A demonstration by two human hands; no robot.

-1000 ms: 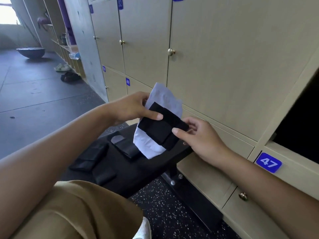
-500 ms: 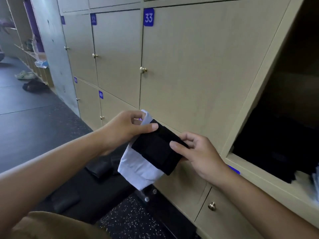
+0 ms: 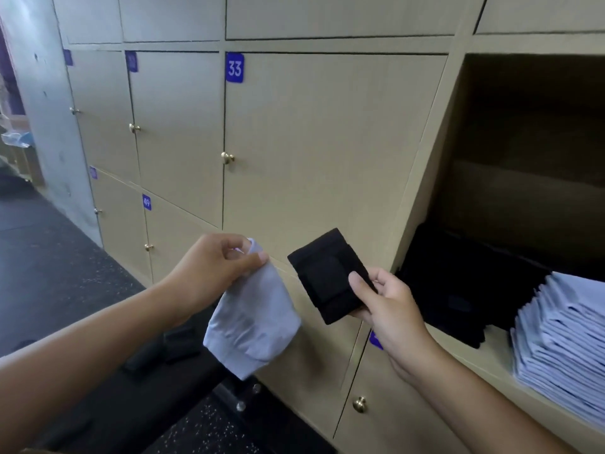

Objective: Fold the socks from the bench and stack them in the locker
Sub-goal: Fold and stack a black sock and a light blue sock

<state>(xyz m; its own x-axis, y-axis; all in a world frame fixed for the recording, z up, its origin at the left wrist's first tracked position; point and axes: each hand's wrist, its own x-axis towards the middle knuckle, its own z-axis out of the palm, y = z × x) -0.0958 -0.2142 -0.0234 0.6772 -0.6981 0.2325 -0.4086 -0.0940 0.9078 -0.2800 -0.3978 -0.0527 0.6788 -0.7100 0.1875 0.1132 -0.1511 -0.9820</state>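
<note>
1. Two socks are held apart in front of the closed locker doors: a folded black sock (image 3: 330, 276) is pinched at its lower right corner between the thumb and fingers of the right hand (image 3: 389, 309), and a pale grey sock (image 3: 252, 316) hangs from the left hand (image 3: 212, 267), whose thumb and curled fingers pinch its upper end.
2. Both socks are judged light, soft and limp. The black one keeps its square shape only because it is folded, so a grip across the folded layers, near an edge, should stop it from opening.
3. The grey sock droops under its own weight; it would best be taken at both ends for folding. Nothing about either looks fragile or slippery.
4. The open locker (image 3: 523, 198) lies just right of the right hand. A black pile (image 3: 458, 290) and a stack of pale folded socks (image 3: 563, 342) sit on its shelf.
5. More dark socks (image 3: 170, 345) lie on the bench (image 3: 137, 404), lower left.
6. Half a second earlier the black sock lay against the grey one, with both hands on the pair; now the two are separated, and the view has swung right, showing more of the locker.
</note>
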